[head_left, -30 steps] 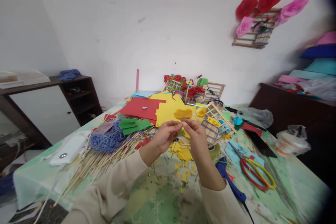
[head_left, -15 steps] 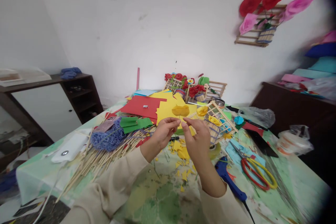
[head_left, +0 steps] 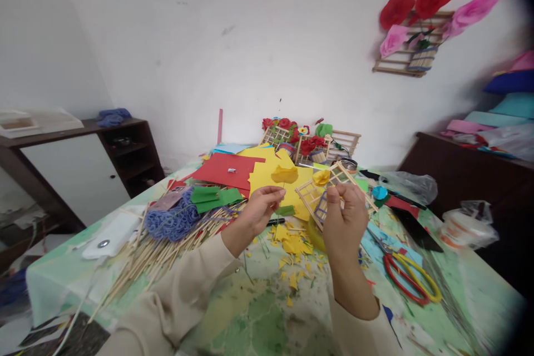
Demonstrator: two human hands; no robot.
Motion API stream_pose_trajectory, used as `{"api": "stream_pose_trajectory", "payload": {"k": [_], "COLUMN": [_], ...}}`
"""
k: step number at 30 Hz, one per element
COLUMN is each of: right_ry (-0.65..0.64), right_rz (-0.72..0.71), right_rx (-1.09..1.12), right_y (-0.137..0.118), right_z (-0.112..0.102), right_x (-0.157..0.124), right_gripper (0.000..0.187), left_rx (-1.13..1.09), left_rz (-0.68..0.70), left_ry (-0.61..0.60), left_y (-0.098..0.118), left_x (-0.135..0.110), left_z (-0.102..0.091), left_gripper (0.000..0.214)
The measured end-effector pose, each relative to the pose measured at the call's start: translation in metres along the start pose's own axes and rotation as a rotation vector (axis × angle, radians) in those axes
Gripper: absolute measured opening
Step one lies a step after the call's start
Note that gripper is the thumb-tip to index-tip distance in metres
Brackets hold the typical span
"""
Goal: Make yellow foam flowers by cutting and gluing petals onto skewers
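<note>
Fingertips of the left hand (head_left: 261,208) pinched the thin stem of a yellow paper flower (head_left: 284,174), upright above yellow paper scraps (head_left: 292,245) on the table (head_left: 258,317). Nearby, the right hand (head_left: 347,222) curled its fingers against the thumb; anything held there was hidden.

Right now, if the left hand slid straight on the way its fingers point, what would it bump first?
Probably the wooden lattice frame, just right of the left hand; depth is unclear, so it might pass above it toward the right hand.
</note>
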State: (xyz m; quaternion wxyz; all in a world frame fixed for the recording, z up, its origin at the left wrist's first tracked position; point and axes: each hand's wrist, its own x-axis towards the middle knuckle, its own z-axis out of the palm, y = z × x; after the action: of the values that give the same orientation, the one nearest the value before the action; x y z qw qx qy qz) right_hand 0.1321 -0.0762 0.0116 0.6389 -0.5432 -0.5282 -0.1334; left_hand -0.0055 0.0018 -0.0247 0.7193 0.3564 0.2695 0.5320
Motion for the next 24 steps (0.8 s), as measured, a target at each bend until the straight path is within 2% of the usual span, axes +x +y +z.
{"api": "stream_pose_trajectory", "payload": {"k": [9,17,24], "right_ry": [-0.016,-0.200,-0.261], "right_rz": [0.002,-0.037,-0.062], "right_rx": [0.039,-0.011,-0.097], "right_y": [-0.006,-0.002,0.005], "right_z": [0.001,0.012,0.016], "right_x": [-0.002,-0.006,-0.007], "right_gripper": [0.027,0.020,0.047], "left_rx": [0.025,0.006,0.014], "left_rz": [-0.040,-0.041,-0.024], "left_ry": [-0.071,-0.067,-0.068], "left_y": [0.000,0.002,0.003], "left_x": [-0.008,-0.008,-0.009], "left_z": [0.004,0.005,0.005], "left_gripper": [0.023,0.022,0.023]}}
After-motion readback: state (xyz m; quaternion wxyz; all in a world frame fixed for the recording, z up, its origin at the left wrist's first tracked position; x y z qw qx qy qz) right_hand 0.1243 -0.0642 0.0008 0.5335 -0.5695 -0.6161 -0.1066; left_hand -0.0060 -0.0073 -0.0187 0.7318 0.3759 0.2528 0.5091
